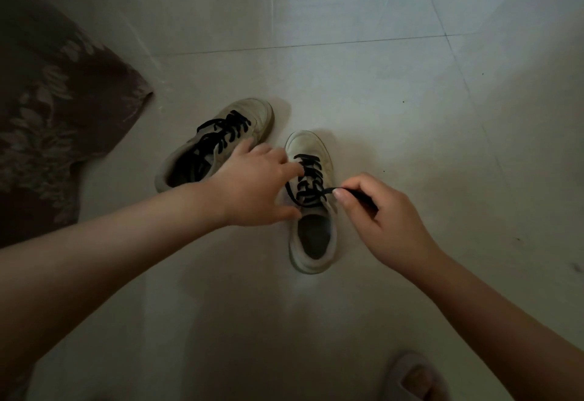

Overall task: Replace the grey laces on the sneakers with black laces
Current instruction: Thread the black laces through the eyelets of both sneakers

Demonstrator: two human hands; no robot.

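Two pale sneakers stand on the tiled floor. The left sneaker (221, 135) lies tilted, its toe pointing up-right, threaded with a black lace (226, 130). The right sneaker (313, 207) points away from me and carries a black lace (311, 179) through its eyelets. My left hand (256, 184) rests on the left side of the right sneaker, with the fingers at the lacing and the thumb near the tongue. My right hand (376, 211) pinches the free end of that lace, drawn out to the right of the shoe.
A dark floral cloth (47, 109) hangs along the left edge. A foot in a grey slipper (414, 375) shows at the bottom right. Pale floor tiles (379, 84) lie all around the shoes.
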